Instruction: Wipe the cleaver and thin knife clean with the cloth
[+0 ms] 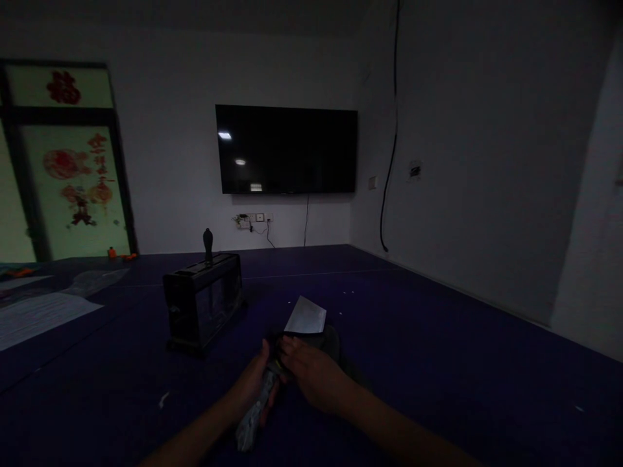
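In dim light, my left hand [250,386] is closed around the grey, mottled handle of what looks like a broad-bladed kitchen knife [250,421], its thumb pointing up. A pale, flat, angular blade [306,316] sticks out beyond my hands, away from me. My right hand [314,373] lies across the middle, its fingers pressed on a dark, soft-looking piece [332,340], perhaps cloth, that covers part of the blade. A small yellow spot shows between the hands. To the left stands a black knife block [214,301] with see-through sides and one black handle [208,243] rising from its top.
The dark blue tabletop [418,370] carries small white scraps. Printed paper sheets [43,314] and a clear plastic bag [95,280] lie at the left, with orange objects [119,253] farther back. A television [287,150] hangs on the wall; a black cable [393,139] dangles at the right.
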Tool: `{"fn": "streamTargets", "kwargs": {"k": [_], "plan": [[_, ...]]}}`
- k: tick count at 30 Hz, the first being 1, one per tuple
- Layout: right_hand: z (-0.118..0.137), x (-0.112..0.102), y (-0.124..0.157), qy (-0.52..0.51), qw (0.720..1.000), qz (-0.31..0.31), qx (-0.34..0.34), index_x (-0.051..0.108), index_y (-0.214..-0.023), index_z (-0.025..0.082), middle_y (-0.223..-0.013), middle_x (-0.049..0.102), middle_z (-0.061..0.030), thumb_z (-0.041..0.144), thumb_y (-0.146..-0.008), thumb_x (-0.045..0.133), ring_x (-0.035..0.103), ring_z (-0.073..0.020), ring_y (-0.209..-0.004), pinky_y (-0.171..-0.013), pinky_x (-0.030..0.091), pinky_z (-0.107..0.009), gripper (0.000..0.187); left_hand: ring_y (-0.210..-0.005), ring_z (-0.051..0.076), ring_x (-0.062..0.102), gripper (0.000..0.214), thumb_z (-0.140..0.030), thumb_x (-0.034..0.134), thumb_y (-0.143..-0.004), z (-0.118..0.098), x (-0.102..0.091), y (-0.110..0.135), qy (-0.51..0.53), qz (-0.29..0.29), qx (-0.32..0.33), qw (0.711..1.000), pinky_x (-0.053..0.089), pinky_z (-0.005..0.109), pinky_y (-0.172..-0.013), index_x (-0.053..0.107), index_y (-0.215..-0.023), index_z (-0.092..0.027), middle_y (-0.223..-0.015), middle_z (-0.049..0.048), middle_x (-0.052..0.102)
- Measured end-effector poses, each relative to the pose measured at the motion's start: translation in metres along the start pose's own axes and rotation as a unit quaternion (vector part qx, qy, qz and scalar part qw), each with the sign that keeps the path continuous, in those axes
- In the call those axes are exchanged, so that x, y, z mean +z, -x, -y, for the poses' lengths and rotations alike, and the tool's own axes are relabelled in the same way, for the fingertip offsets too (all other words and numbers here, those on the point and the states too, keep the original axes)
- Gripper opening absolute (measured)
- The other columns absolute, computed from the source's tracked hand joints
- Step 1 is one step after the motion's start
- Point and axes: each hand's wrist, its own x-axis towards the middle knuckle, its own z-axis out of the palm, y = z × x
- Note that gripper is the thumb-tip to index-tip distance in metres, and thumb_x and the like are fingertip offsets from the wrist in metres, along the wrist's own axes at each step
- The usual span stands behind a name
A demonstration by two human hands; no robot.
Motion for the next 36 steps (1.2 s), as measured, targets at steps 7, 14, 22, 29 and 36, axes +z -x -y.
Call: {"fn": "streamTargets", "kwargs": {"k": [7, 14, 22, 29, 36], "plan": [[0.011, -0.004, -0.002, -0.023, 0.999, 0.032, -0.015, 0.044, -0.126, 0.007, -0.137, 0.038, -0.0133, 0.006, -0.077, 0.040, 0.026, -0.0184, -0.130, -0.108, 0.024, -0.035, 0.049, -0.025, 0.013, 0.042, 0.084, -0.088, 0.009, -0.055, -0.002, 0.003, 0.002, 0.008, -0.011, -0.034, 0.999, 0.032, 0.025, -0.031, 0.049, -0.047, -0.015, -0.032, 0.0036, 0.044], [0.009, -0.002, -0.003, -0.032, 0.999, 0.013, -0.011, 0.047, -0.123, 0.008, -0.134, 0.043, -0.0115, 0.009, -0.082, 0.039, 0.028, -0.0166, -0.129, -0.108, 0.024, -0.033, 0.042, -0.028, 0.014, 0.043, 0.086, -0.085, 0.006, -0.058, -0.003, 0.001, 0.001, -0.010, -0.018, -0.023, 1.000, 0.033, 0.025, -0.034, 0.056, -0.057, -0.015, -0.033, 0.0023, 0.044], [-0.002, 0.001, -0.005, 0.004, 1.000, 0.001, 0.017, 0.044, -0.126, 0.008, -0.135, 0.040, -0.0139, 0.008, -0.080, 0.040, 0.032, -0.0183, -0.127, -0.106, 0.027, -0.034, 0.046, -0.026, 0.012, 0.041, 0.088, -0.086, 0.007, -0.057, 0.003, -0.001, -0.002, -0.008, 0.004, -0.005, 1.000, 0.032, 0.022, -0.031, 0.056, -0.066, -0.013, -0.035, -0.0002, 0.046], [-0.007, 0.007, -0.002, 0.018, 1.000, -0.005, 0.011, 0.038, -0.130, 0.007, -0.137, 0.037, -0.0142, 0.007, -0.078, 0.041, 0.027, -0.0193, -0.129, -0.107, 0.025, -0.036, 0.051, -0.025, 0.011, 0.041, 0.085, -0.085, 0.008, -0.059, 0.002, 0.000, -0.001, -0.019, -0.002, 0.008, 1.000, 0.032, 0.022, -0.030, 0.055, -0.064, -0.014, -0.035, -0.0010, 0.044], [0.002, -0.002, -0.001, -0.004, 1.000, 0.013, -0.003, 0.044, -0.125, 0.006, -0.135, 0.040, -0.0140, 0.008, -0.081, 0.037, 0.024, -0.0198, -0.130, -0.108, 0.024, -0.035, 0.044, -0.029, 0.013, 0.044, 0.091, -0.084, 0.005, -0.061, 0.002, 0.000, -0.002, -0.011, -0.010, 0.003, 1.000, 0.035, 0.024, -0.034, 0.059, -0.072, -0.012, -0.036, 0.0007, 0.046]]}}
